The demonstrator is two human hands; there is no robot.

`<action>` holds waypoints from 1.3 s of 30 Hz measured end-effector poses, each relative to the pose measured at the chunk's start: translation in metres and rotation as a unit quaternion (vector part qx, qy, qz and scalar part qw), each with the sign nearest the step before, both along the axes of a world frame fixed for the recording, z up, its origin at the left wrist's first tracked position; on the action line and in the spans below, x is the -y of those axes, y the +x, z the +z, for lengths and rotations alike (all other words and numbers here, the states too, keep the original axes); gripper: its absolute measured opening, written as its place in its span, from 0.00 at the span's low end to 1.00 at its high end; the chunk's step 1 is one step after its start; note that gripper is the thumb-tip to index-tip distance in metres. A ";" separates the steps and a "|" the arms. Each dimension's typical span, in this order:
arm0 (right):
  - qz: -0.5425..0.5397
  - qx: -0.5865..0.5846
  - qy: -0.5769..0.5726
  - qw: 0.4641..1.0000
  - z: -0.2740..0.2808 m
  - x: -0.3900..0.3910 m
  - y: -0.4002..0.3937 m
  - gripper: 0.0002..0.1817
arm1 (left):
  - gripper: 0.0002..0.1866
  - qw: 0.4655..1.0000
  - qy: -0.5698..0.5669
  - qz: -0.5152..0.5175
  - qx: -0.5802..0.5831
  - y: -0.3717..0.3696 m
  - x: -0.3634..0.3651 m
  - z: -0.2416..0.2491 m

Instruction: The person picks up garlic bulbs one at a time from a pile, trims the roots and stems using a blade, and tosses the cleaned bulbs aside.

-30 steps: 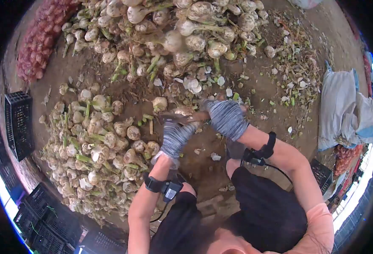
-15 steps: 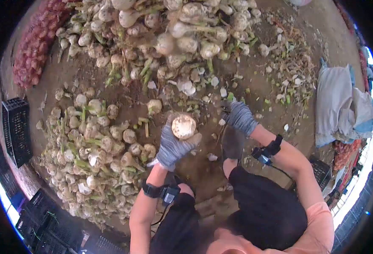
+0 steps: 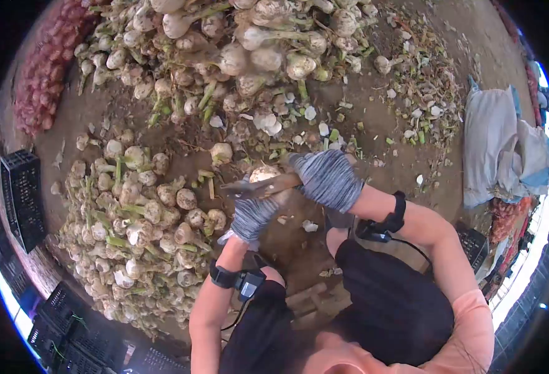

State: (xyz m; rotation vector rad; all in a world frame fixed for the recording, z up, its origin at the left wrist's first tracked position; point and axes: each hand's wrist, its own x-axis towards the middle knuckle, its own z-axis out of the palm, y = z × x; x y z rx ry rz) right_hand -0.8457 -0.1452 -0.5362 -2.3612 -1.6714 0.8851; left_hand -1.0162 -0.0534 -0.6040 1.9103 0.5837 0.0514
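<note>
My left hand [image 3: 253,215], in a grey knit glove, is closed around a whitish garlic bulb [image 3: 264,173] in front of my knees. My right hand [image 3: 329,179], gloved the same way, grips a brown, flat-bladed knife [image 3: 265,186]. The blade lies across the bulb and hides part of it, with its tip pointing left past my left hand. A single loose bulb [image 3: 221,153] rests on the soil just beyond my left hand.
A pile of bulbs [image 3: 153,212] lies at left, a bigger heap with stems [image 3: 249,56] ahead. Red net sacks [image 3: 47,75] and a black crate [image 3: 24,199] stand far left. White sacks [image 3: 491,143] lie right, beyond scattered peelings [image 3: 427,93].
My right hand has moved left to my left hand, bringing the knife across the bulb. The blade now shows clearly. The view has shifted slightly.
</note>
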 end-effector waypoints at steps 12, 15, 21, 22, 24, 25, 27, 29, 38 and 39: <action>-0.150 -0.053 -0.075 0.985 -0.096 0.071 0.037 0.16 | 0.18 0.973 -0.223 0.030 0.050 0.015 -0.006 0.039; -0.139 -0.111 0.041 0.983 -0.052 0.029 0.015 0.18 | 0.15 0.995 -0.032 -0.094 0.026 0.019 -0.008 0.029; -0.094 -0.081 -0.144 0.982 -0.089 0.055 0.037 0.18 | 0.10 0.970 0.105 -0.133 0.172 0.023 -0.022 0.045; -0.123 -0.035 -0.212 0.969 -0.093 0.061 0.039 0.19 | 0.10 0.976 0.117 -0.091 0.161 0.016 -0.029 0.054; -0.151 -0.046 -0.122 0.980 -0.103 0.065 0.044 0.21 | 0.09 0.978 0.197 -0.016 0.069 -0.014 -0.042 0.079; -0.183 -0.053 -0.025 0.981 -0.104 0.061 0.054 0.23 | 0.08 0.962 0.272 0.015 -0.004 -0.034 -0.054 0.089; -0.368 -0.102 0.160 0.910 -0.056 0.014 0.060 0.29 | 0.16 0.799 0.446 -0.006 -0.404 -0.111 -0.082 0.088; -0.441 -0.179 0.258 0.841 -0.041 -0.017 0.076 0.36 | 0.29 0.863 0.290 0.344 -0.230 -0.128 -0.098 0.125; -0.436 -0.180 0.336 0.815 -0.075 -0.054 0.089 0.29 | 0.32 0.987 0.073 0.140 -0.041 0.000 -0.044 0.118; -0.450 -0.202 0.362 0.791 -0.100 -0.045 0.095 0.24 | 0.32 0.988 0.115 0.103 -0.028 0.016 -0.037 0.105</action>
